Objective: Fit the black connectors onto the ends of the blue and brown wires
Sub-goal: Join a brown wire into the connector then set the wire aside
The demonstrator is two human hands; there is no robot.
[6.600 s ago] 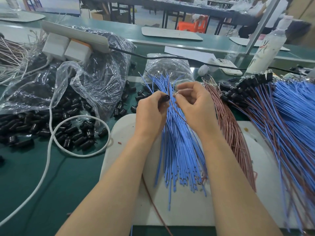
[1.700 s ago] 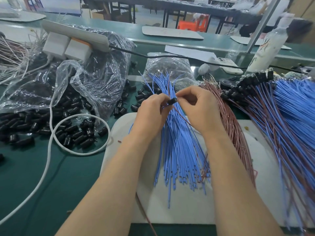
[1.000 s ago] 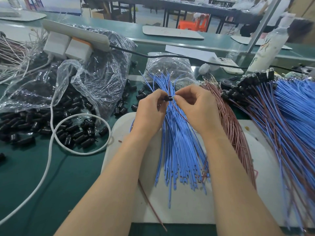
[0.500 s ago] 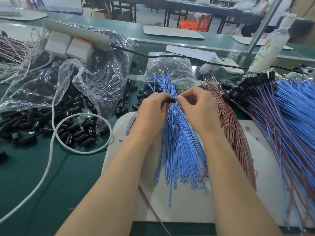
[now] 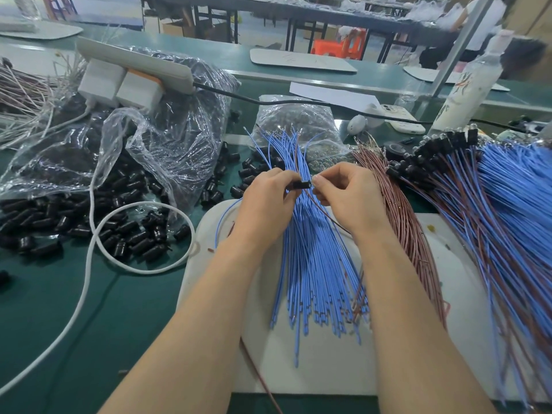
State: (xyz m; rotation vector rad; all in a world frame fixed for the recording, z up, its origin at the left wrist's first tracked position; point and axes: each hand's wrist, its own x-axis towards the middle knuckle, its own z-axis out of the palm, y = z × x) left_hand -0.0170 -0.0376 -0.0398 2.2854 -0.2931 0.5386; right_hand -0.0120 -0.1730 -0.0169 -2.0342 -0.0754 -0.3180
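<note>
Item in hand: small black cylindrical connector (image 5: pixel 301 184), held lying sideways above the far edge of the white rounded plastic work board (image 5: pixel 298 369), over the fan of loose blue insulated wires (image 5: pixel 313 264) spread down the board's middle. Left hand (image 5: pixel 265 204): thumb and fingers pinched round the connector's left end. Right hand (image 5: pixel 349 198): fingers curled, fingertips meeting the connector's right end and pinching a single thin brown wire (image 5: pixel 330 220) that trails from there under the palm. Bundle of loose brown insulated wires (image 5: pixel 409 234): on the board's right half, just beside the blue fan. Sheaf of blue and brown wires already capped in black (image 5: pixel 493 219): across the board's right edge, caps beyond its far right corner. Heap of loose black connectors (image 5: pixel 119 234): on the green table top (image 5: pixel 59 339) left of the board, spilling from a crumpled clear plastic bag (image 5: pixel 167 138). White round cable (image 5: pixel 86 279): looped left of the board, over that heap. White power strip (image 5: pixel 140 62): beyond the board's far left, atop the bag.
</note>
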